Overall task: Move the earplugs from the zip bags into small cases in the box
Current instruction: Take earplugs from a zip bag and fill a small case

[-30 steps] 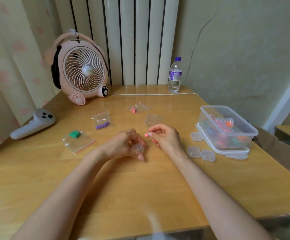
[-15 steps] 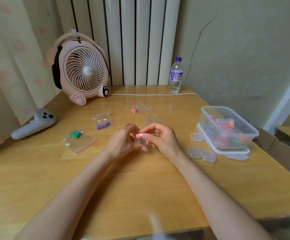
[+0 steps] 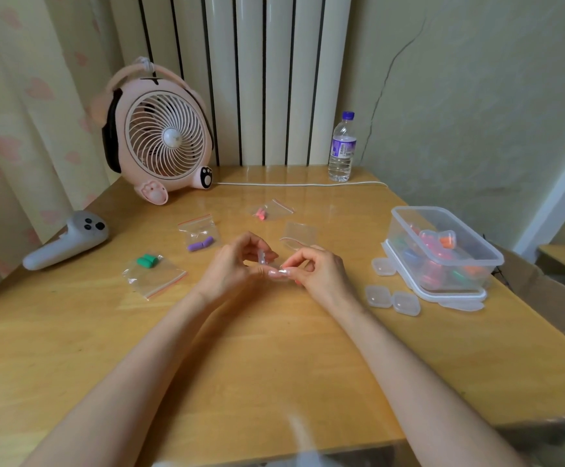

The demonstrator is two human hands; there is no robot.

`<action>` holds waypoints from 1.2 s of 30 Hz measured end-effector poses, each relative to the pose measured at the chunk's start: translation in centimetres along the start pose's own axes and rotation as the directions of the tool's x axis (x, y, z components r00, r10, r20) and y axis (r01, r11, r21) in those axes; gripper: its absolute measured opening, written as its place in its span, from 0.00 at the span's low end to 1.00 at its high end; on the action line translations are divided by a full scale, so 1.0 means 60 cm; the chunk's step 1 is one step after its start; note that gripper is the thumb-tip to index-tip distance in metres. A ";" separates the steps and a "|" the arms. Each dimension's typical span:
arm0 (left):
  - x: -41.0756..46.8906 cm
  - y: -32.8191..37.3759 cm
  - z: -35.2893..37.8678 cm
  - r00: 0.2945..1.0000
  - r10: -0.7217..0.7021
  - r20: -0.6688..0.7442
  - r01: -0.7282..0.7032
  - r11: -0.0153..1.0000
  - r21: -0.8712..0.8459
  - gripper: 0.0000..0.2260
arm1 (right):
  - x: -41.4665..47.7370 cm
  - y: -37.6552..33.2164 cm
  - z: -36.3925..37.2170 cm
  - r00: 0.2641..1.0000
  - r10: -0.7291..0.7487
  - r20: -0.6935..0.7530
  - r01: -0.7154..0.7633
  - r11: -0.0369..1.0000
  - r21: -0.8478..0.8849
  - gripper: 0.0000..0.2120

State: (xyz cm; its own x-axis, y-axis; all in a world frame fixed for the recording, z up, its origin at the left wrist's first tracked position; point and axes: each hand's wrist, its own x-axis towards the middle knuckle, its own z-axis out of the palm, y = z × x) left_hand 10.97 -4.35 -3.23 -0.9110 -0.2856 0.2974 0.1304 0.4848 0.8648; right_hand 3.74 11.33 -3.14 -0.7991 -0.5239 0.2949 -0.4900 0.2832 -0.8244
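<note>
Well left of the box (image 3: 409, 208), green earplugs (image 3: 147, 261) and purple earplugs (image 3: 200, 245) lie in zip bags (image 3: 159, 281). Nearer the box, the left hand (image 3: 234, 267) grips a small clear case (image 3: 262, 259), and the right hand (image 3: 321, 276) pinches its rim. Spare cases (image 3: 392, 299) sit just beside the box.

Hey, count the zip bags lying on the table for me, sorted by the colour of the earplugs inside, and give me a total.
Bag with green earplugs: 1
Bag with purple earplugs: 1
Bag with pink earplugs: 1
Bag with nothing visible inside: 1
Total: 4 zip bags
</note>
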 end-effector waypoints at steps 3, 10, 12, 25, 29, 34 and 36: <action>0.000 0.003 0.003 1.000 -0.018 -0.008 0.017 0.995 -0.100 0.16 | 0.004 0.004 0.001 0.998 -0.024 -0.066 0.025 1.000 0.018 0.12; -0.002 0.006 0.003 0.998 -0.058 -0.026 0.050 0.971 -0.233 0.17 | 0.011 0.007 -0.010 0.999 0.009 -0.037 -0.005 0.993 0.114 0.10; -0.003 0.009 0.008 0.998 -0.054 -0.015 0.050 0.977 -0.209 0.22 | 0.014 0.003 -0.011 0.991 -0.017 -0.133 0.044 0.978 0.204 0.13; 0.000 0.008 0.014 1.000 0.019 -0.017 -0.021 0.985 -0.168 0.22 | 0.017 0.008 0.000 0.990 0.050 -0.131 -0.018 0.971 0.237 0.05; -0.004 0.007 0.022 0.990 0.135 -0.042 -0.135 0.991 -0.001 0.18 | 0.004 -0.011 0.003 0.963 0.182 0.201 -0.248 0.889 0.385 0.17; -0.013 0.017 0.029 0.972 0.218 0.088 -0.233 0.947 0.224 0.34 | 0.004 -0.009 0.007 0.975 0.156 0.157 -0.209 0.885 0.417 0.16; -0.009 0.018 0.030 0.982 0.173 0.073 -0.181 0.976 0.119 0.36 | 0.006 -0.008 0.001 0.975 0.185 0.121 -0.219 0.878 0.426 0.19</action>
State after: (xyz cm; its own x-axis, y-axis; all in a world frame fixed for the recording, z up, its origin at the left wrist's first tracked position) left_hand 10.90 -2.15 -3.18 -0.9011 -0.1361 0.4118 0.2453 0.6230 0.7427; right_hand 3.68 10.97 -2.67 -0.8277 -0.5558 0.0770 -0.1066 0.0211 -0.9941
